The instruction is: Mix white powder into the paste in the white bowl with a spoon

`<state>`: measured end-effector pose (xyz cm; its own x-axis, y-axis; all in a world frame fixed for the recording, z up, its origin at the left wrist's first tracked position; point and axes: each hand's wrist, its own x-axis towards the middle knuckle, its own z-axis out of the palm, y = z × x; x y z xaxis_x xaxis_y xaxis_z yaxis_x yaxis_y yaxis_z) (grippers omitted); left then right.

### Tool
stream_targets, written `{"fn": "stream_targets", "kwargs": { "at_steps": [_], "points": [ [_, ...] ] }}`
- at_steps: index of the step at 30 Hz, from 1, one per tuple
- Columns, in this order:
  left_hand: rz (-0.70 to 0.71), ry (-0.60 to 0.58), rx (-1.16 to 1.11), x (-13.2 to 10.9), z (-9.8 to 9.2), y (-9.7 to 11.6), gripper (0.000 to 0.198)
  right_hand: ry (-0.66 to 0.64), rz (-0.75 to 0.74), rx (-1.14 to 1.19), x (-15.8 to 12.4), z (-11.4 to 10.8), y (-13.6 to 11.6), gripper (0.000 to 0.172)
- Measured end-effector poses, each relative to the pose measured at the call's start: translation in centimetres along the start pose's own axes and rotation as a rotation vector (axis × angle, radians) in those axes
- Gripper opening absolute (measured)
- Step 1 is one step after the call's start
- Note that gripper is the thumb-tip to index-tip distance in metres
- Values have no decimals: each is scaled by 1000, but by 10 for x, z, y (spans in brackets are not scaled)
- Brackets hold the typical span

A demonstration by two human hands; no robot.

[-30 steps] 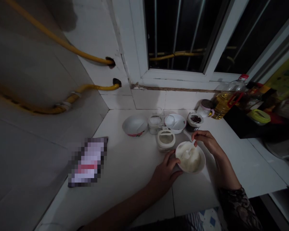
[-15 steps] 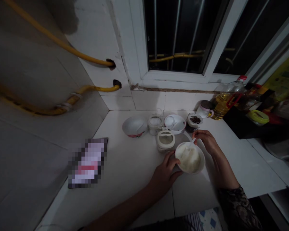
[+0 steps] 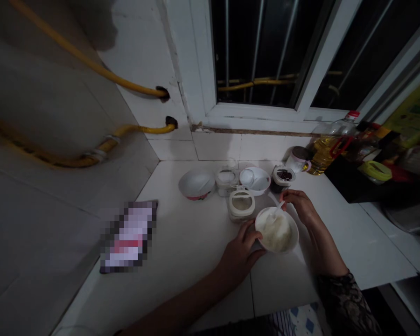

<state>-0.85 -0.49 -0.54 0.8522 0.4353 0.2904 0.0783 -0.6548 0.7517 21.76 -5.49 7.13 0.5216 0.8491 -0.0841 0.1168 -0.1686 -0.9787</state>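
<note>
White bowl (image 3: 293,239) of pale food is gripped at the rim by the curled left hand (image 3: 240,252), on the tiled tabletop (image 3: 192,247). White spoon (image 3: 279,206) is pinched by the nearly closed right hand (image 3: 299,205); lidded tub (image 3: 241,205) stands just beside.

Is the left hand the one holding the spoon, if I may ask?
No, the right hand pinches the spoon in the bowl, while the left hand holds the bowl's rim.
</note>
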Motion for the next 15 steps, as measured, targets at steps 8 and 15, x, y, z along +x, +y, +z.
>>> {"fn": "stream_targets", "kwargs": {
  "at_steps": [8, 15],
  "points": [
    [15, -9, -5, -1, 1, -1, 26, 23, 30, 30, 1, 0, 0, 12],
    [15, -7, -19, 0, 0, 1, 28, 69, 30, 143, -1, 4, -3, 8]
  ]
}}
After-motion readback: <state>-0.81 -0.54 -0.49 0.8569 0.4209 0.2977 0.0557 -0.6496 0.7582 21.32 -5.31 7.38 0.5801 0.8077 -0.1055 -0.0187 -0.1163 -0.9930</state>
